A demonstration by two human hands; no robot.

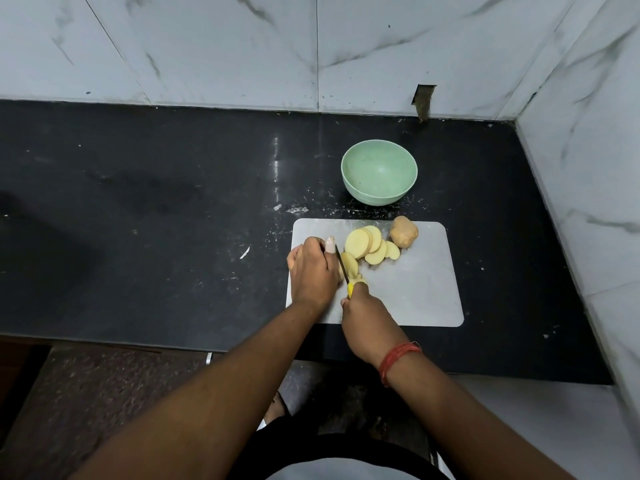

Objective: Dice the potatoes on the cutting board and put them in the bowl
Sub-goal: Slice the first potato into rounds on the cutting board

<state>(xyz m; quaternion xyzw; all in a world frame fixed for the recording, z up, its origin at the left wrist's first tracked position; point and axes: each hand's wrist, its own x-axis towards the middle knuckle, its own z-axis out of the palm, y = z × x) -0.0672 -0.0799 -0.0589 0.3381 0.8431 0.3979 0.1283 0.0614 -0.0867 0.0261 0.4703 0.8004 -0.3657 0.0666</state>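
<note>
Black stone counter [138, 202] meeting marble-tiled walls [207, 46]; left hand [313, 271] pinning potato, right hand [363, 313] gripping knife [343, 265] on grey board [422, 289].

Illumination is even and moderately dim, apparently from overhead, with a vertical streak of glare on the black countertop [276, 161] and a soft shadow beneath the green bowl [379, 171]. Wide-angle distortion bows the marble wall tiles [207, 46] and counter edges toward the frame borders. Focus is acceptable centrally; the forearms in the foreground are slightly soft.
</note>
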